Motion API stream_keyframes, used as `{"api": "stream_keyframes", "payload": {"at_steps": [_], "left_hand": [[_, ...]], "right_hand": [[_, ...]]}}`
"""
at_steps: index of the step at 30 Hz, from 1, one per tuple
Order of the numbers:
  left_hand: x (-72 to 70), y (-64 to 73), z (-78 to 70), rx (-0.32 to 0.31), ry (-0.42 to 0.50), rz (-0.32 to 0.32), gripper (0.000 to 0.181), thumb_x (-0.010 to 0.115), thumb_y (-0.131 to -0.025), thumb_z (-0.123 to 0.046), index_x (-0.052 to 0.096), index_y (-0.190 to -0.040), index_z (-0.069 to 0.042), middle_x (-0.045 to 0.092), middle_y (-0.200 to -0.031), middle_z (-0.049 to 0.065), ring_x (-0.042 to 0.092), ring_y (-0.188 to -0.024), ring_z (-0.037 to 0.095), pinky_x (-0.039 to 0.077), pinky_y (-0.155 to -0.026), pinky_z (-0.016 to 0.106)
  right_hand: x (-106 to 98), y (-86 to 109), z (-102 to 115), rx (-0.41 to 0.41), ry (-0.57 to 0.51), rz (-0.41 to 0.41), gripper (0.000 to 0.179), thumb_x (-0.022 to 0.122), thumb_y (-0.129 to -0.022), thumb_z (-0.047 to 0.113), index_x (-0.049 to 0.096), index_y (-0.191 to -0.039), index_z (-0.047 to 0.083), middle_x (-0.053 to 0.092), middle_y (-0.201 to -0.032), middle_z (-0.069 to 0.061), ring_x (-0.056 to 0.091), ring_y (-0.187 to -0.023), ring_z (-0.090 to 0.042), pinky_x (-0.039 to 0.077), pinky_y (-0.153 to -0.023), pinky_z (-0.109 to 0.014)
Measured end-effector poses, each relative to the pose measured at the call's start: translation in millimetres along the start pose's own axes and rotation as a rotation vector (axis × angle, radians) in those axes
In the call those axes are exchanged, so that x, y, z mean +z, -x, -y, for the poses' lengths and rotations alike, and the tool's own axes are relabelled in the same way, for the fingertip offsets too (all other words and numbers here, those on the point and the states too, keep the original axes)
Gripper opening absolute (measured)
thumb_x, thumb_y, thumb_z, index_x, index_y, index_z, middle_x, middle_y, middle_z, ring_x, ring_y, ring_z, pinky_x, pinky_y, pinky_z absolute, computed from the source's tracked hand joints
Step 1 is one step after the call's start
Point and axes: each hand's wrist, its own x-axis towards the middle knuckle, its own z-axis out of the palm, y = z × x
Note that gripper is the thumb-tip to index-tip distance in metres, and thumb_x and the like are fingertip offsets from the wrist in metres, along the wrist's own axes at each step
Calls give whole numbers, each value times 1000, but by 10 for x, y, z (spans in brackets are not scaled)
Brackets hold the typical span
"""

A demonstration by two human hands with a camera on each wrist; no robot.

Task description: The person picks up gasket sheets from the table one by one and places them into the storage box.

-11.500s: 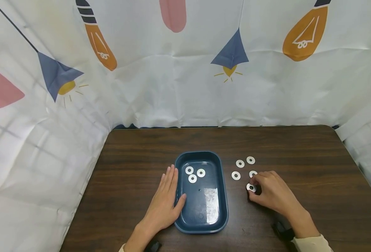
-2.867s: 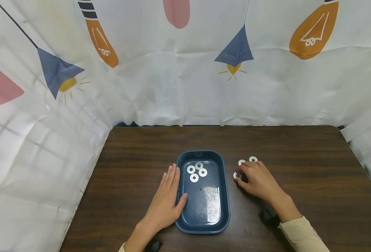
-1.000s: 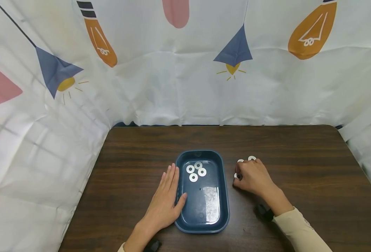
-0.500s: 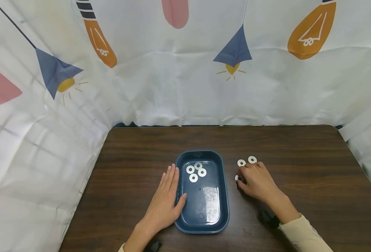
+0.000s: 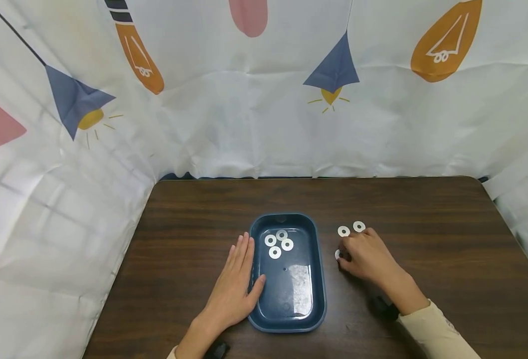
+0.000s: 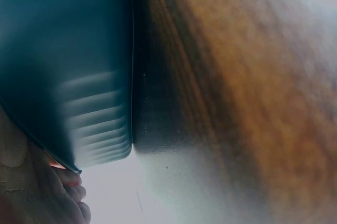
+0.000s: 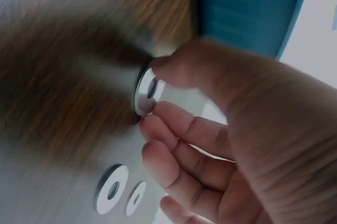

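In the head view my left hand lies along the left side of a dark blue tray, its fingers straight and its thumb over the rim. Several white washers lie flat toward the far end inside the tray. To the right of the tray, my right hand pinches a washer by its edges, thumb on one side and fingertips on the other. From above, the fingers cover most of this washer. Beyond the fingers two more washers lie on the table.
The dark wood table ends at a white curtain printed with lamps and bulbs. A black wrist device sits under the right wrist. The tray's ribbed outer wall fills much of the left wrist view.
Since the oldest frame, a fourth washer has come to lie in the tray and fewer show on the table. My right hand has shifted left to another washer. The left hand has stayed put.
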Motion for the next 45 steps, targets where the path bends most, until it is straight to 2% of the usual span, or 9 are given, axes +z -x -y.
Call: {"api": "stream_keyframes", "payload": {"at_steps": [5,12,20,27,37,45], "left_hand": [[11,-2,4,5,-6,1,90,64,-102,-41,16,-170,-8,12,-181,10,10,-169,26,24,-133,58],[10,-3,3,12,-6,3,89,63,-102,-41,14,-171,-9,11,-181,10,10,-169,27,25,-132,59],[10,1,5,8,-12,6,89,63,-102,-42,16,-170,-8,11,-181,10,9,-169,27,24,-133,57],[6,0,0,2,-11,-4,89,63,-102,-41,17,-170,-8,11,-181,9,12,-169,28,22,-134,55],[-2,3,1,3,-9,3,89,63,-102,-41,15,-171,-9,11,-181,10,10,-169,28,24,-133,58],[-4,-4,0,2,-9,9,90,62,-103,-41,13,-171,-10,10,-181,9,11,-169,28,25,-132,59]], "right_hand": [[43,-9,-11,-30,37,-19,20,81,-79,27,66,-69,19,59,-63,8,57,-63,-10,52,-81,-49],[101,41,-4,-58,88,-94,26,83,-76,29,63,-76,13,61,-69,1,61,-70,-18,53,-81,-48],[172,72,-8,-35,-1,-141,21,82,-73,24,67,-81,14,63,-74,1,59,-72,-17,54,-80,-48],[205,109,-38,-44,-35,-179,17,82,-75,21,70,-84,14,65,-78,2,60,-77,-16,54,-88,-50],[242,124,-98,-84,-65,-213,19,84,-75,21,70,-86,15,60,-78,6,57,-77,-14,52,-86,-48],[267,138,-125,-123,-79,-224,23,87,-72,24,73,-89,17,67,-82,6,60,-79,-12,52,-84,-43]]}}
